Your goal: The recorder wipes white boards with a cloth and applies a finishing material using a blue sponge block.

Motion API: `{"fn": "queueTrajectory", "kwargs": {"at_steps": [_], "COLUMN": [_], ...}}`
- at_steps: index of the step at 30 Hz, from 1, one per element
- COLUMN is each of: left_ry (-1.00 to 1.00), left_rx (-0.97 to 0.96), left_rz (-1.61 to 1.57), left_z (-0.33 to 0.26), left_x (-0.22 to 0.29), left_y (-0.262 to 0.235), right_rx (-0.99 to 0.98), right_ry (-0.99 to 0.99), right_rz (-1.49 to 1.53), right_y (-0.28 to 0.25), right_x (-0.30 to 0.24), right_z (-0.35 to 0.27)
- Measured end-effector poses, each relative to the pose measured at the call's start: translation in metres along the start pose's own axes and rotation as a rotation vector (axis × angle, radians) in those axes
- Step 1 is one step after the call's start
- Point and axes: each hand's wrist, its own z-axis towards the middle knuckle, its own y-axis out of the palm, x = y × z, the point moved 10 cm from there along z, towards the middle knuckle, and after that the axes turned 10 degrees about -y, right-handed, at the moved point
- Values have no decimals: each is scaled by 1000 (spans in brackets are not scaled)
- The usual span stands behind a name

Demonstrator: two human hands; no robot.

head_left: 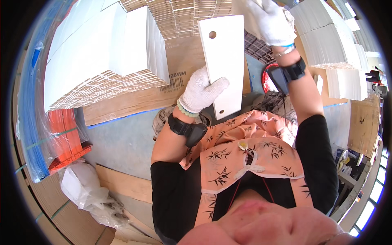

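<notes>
Stacked white sheets (102, 49) lie beside the white card (222, 65) (two round holes); left hand (200, 93) grasps its lower edge; right hand (271, 20) pinches its top corner.

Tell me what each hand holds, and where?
Left hand grips the white card panel at its lower left edge. Right hand is raised near its top; its hold cannot be told.

gloved hands (200, 94): 2 | held white panel (222, 61): 1 | white stacks (102, 53): maybe 3
</notes>
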Motion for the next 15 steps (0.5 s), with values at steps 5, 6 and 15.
{"fn": "queueTrajectory", "kwargs": {"at_steps": [5,6,15], "left_ry": [-52,-51,-91], "left_rx": [-35,-39,24], "left_rz": [-126,-127,-101], "left_z": [6,6,17], "left_x": [-2,-2,-21], "left_y": [-2,-2,-7], "right_rx": [-76,-99,-230], "right_ry": [79,120,278], "right_rz": [-298,-21,646], "right_y": [-23,-10,47], "right_x": [56,62,56], "right_z": [-55,-72,-123]}}
